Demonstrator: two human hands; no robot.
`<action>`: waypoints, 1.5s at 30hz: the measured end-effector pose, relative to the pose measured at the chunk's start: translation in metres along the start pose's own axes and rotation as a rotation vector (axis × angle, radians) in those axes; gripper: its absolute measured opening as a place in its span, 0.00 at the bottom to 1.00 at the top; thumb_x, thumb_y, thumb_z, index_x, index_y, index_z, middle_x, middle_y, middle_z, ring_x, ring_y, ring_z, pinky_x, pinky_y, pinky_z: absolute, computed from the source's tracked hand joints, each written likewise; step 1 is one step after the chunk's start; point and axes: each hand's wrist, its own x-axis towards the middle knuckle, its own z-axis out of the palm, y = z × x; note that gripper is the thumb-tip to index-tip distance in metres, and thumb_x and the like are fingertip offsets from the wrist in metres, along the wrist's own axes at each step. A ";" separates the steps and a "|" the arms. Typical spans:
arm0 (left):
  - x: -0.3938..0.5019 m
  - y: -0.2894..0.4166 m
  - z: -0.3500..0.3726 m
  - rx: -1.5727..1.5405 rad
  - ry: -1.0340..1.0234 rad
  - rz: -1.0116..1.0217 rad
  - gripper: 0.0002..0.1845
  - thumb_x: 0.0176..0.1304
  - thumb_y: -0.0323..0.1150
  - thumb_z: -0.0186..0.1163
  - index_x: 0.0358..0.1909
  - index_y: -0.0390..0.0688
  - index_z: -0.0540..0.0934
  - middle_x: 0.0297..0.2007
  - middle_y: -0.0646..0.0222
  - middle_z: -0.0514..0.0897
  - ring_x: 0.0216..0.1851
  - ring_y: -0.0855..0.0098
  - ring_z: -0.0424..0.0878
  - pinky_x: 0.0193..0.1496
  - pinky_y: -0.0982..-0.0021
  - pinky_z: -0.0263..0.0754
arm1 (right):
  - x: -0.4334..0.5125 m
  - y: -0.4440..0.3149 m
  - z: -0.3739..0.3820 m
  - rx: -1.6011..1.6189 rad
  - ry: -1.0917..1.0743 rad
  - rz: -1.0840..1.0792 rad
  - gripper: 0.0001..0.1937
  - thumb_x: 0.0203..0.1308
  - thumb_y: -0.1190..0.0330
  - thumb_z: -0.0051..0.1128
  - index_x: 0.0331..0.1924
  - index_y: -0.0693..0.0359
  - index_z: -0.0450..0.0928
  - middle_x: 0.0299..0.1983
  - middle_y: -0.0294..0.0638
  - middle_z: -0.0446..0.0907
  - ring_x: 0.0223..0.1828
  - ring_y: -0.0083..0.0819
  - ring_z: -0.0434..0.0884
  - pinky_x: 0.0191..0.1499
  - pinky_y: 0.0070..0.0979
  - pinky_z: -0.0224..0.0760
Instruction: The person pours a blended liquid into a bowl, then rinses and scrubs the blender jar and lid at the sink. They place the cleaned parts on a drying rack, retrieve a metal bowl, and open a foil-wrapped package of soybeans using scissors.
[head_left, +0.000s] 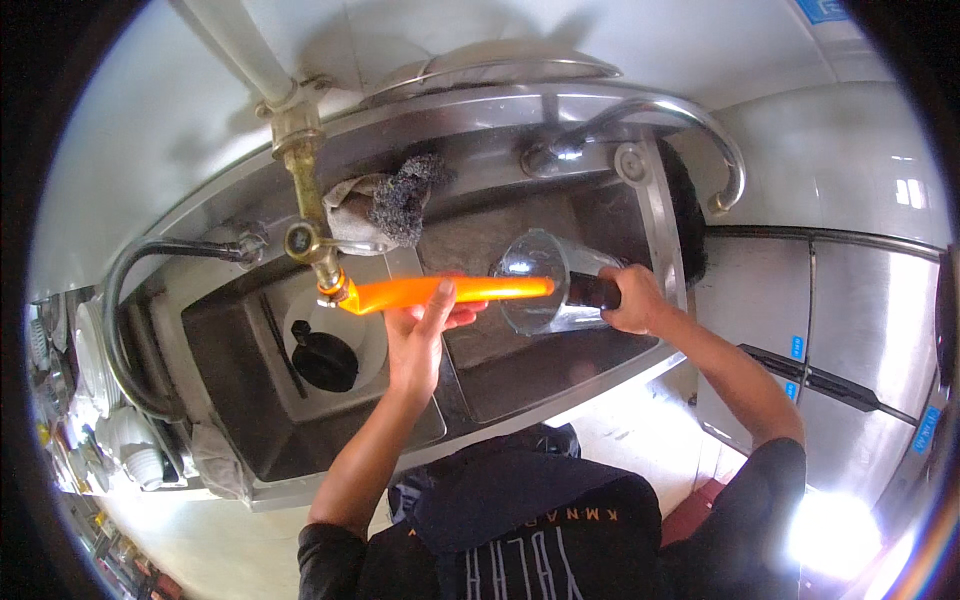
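My left hand (421, 330) grips an orange hose (397, 292) with the thumb on top. The hose is fitted to a brass tap (306, 244) and runs sideways to the right. A clear blender jug (536, 315) lies tilted over the right basin, its wide mouth facing left. The free end of the hose reaches that mouth. My right hand (637, 300) is closed around the jug's black handle (594, 290). Whether water is running cannot be told.
A white tub (375, 337) with a black lid-like piece (324, 361) stands in the left basin (247, 442). A steel scourer (409, 199) and a cloth (349, 210) lie behind it. Curved faucets rise at left (112, 315) and right (731, 150). Stacked dishes (94, 360) sit far left.
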 end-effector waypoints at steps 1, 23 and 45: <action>-0.001 -0.002 -0.003 0.007 -0.011 -0.004 0.21 0.63 0.43 0.56 0.44 0.32 0.75 0.36 0.55 0.83 0.36 0.64 0.84 0.38 0.68 0.79 | -0.002 0.006 0.005 0.011 0.024 -0.030 0.21 0.34 0.68 0.63 0.40 0.64 0.79 0.34 0.53 0.81 0.39 0.48 0.80 0.46 0.39 0.72; 0.086 0.009 -0.083 0.144 0.353 0.324 0.11 0.50 0.32 0.65 0.31 0.34 0.78 0.28 0.69 0.80 0.29 0.77 0.76 0.31 0.76 0.70 | -0.007 0.025 0.054 0.119 0.097 -0.033 0.25 0.35 0.64 0.67 0.44 0.63 0.78 0.38 0.52 0.81 0.44 0.45 0.80 0.49 0.37 0.69; 0.109 -0.002 -0.101 1.355 0.418 0.766 0.18 0.51 0.36 0.64 0.43 0.39 0.76 0.41 0.55 0.79 0.44 0.52 0.74 0.49 0.56 0.68 | -0.063 0.009 0.028 0.439 0.158 -0.039 0.22 0.30 0.65 0.65 0.37 0.64 0.77 0.28 0.54 0.79 0.34 0.52 0.79 0.43 0.39 0.68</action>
